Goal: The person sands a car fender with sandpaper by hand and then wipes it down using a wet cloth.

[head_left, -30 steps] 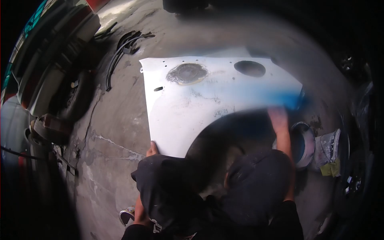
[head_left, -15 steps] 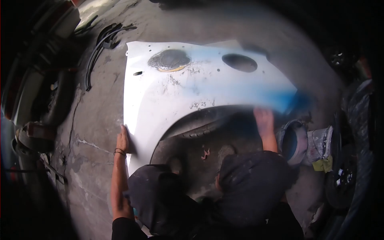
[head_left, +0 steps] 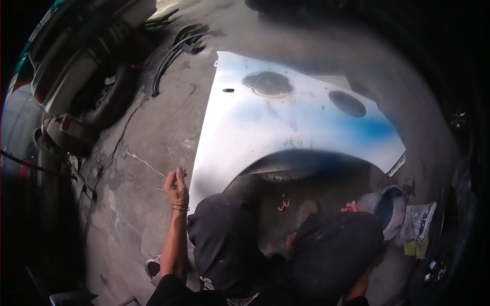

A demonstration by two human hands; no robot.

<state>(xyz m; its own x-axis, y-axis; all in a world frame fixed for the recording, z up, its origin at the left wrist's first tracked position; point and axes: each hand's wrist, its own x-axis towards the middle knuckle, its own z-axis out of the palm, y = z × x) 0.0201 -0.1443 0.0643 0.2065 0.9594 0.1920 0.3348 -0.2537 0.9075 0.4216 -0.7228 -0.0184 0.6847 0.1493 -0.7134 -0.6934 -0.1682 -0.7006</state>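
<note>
A white car fender panel [head_left: 255, 122] with a dark arch cut-out lies across the middle, its lower left part close to my knees. Near its top is a rough, dark grey patch [head_left: 268, 84], with an oval hole farther right. My left hand [head_left: 176, 186] is raised just left of the panel's edge, a band on the wrist, the fingers bent; whether they hold something small is unclear. Of my right hand [head_left: 351, 206] only the fingertips show above my right knee, below the panel's arch; the rest is hidden by the knee.
Right of my knee, a round bucket [head_left: 392, 211] lies on its side beside a whitish container [head_left: 418, 222] with a yellow cloth [head_left: 417, 248]. Black curved strips [head_left: 173, 53] lie on the concrete floor [head_left: 148, 132] at upper left. Car parts and a tire [head_left: 112, 97] stand at left.
My left hand has come off the panel's left edge. My right hand has left the arch edge and drawn back behind the knee. The panel appears tilted more, its right end lower in view.
</note>
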